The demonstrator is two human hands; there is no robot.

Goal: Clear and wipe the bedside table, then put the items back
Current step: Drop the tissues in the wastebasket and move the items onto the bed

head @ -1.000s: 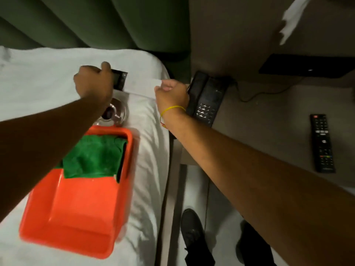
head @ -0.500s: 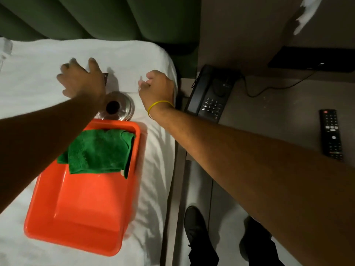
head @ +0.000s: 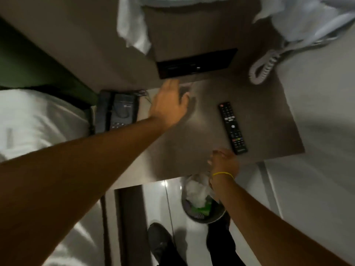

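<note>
The brown bedside table (head: 184,150) fills the middle of the head view. A black telephone (head: 117,110) sits at its left rear corner, and a black remote control (head: 232,127) lies toward its right side. My left hand (head: 169,104) hovers flat over the back of the table, between phone and remote, fingers apart and holding nothing. My right hand (head: 223,162), with a yellow band on the wrist, is at the table's front edge just below the remote. I see only its back; the fingers are curled under and hidden.
A round waste bin (head: 201,200) with crumpled white paper and something green stands on the floor under the table's front edge. The white bed (head: 38,121) lies left. A black wall panel (head: 196,63) and a white coiled cord (head: 263,70) are behind the table. My shoes (head: 161,242) are below.
My view has swung right from the bed to the bedside table. Both hands left the bed; the orange tub, green cloth and metal dish are out of view.
</note>
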